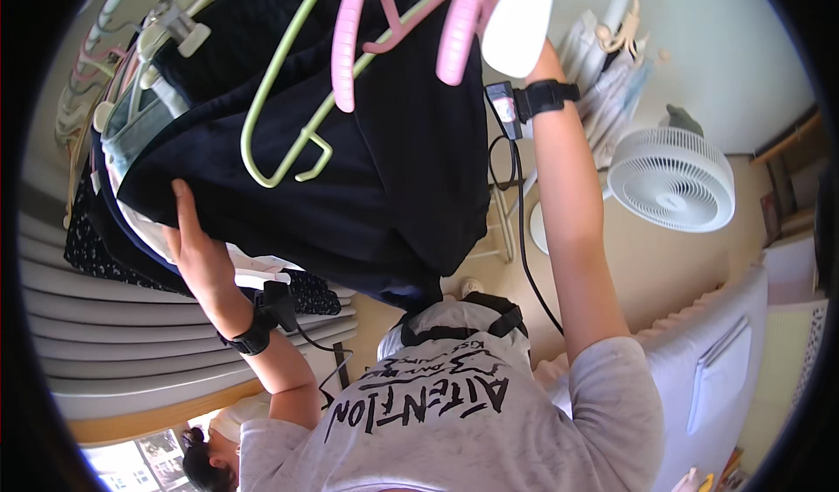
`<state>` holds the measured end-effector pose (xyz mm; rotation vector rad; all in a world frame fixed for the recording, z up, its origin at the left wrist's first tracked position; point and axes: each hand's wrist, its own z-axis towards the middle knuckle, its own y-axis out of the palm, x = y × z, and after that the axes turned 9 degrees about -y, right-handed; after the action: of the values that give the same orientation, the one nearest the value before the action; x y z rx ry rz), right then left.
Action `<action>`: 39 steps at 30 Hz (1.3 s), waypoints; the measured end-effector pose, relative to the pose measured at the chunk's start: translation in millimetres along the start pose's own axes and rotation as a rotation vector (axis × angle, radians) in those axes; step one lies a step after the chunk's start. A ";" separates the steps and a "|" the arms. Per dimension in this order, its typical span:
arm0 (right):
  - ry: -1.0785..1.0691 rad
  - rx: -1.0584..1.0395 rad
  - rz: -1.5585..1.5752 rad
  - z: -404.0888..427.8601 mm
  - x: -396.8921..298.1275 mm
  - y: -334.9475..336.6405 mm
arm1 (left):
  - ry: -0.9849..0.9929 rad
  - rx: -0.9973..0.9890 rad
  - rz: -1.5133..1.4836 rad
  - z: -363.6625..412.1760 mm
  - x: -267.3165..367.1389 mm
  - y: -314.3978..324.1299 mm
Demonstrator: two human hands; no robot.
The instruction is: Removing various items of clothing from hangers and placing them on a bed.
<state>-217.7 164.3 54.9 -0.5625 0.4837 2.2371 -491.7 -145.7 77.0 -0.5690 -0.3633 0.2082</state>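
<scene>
A large black garment (314, 184) hangs right in front of me, spread wide and falling towards my waist. My left hand (206, 262) holds its lower left edge, one digit over the cloth and the others partly hidden. High on the right, my right hand (539, 64) is mostly covered by the white end of a hanger (521, 23), so its grip cannot be made out. A pink hanger (345, 46) and a light green hanger (262, 125) overlap the black cloth at the top. A clip hanger (187, 30) shows at upper left.
More clothes on hangers (124, 125) crowd the left, before a grey pleated curtain (131, 335). At right stand a white fan (675, 181) and a pale covered surface (708, 361). A cable (524, 243) runs from my right wrist. Another person (210, 456) is at lower left.
</scene>
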 end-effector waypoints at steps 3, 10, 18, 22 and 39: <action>0.037 0.025 -0.092 2.7 -21.5 4.8 | 0.079 -0.036 0.021 -0.4 -14.0 2.4; 0.088 0.032 -0.190 6.9 -37.8 20.8 | -0.546 -0.317 -0.972 -23.0 5.1 -8.1; 0.121 0.028 -0.264 11.7 -44.9 31.7 | -0.671 -0.296 -1.106 -34.5 12.4 7.8; 0.137 0.028 -0.286 12.4 -47.7 36.6 | -0.600 -0.370 -1.022 -32.5 25.1 0.9; 0.702 0.118 -0.241 -157.6 -61.3 23.3 | -0.352 -0.663 -1.184 -41.1 15.1 10.5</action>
<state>-159.7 34.5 -39.6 -1.2765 0.8373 1.7263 -462.8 -152.6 43.2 -0.8735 -1.0656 -1.0013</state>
